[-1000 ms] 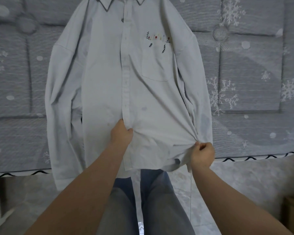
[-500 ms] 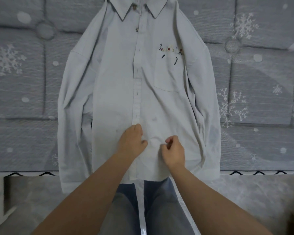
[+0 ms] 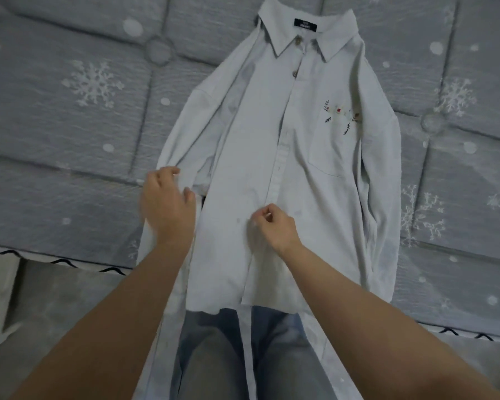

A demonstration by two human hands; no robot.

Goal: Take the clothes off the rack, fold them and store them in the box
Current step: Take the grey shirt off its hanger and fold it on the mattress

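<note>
Left hand [image 3: 168, 203] has shifted onto the shirt [image 3: 300, 174] sleeve; right hand [image 3: 274, 226] pinches its placket.

bare forearms [image 3: 93, 327], faded blue jeans [image 3: 214, 356]

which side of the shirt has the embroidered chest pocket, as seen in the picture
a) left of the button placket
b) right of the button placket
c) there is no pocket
b: the pocket with its small flower embroidery lies to the right of the button placket on the shirt, up and to the right of the right hand.
</note>
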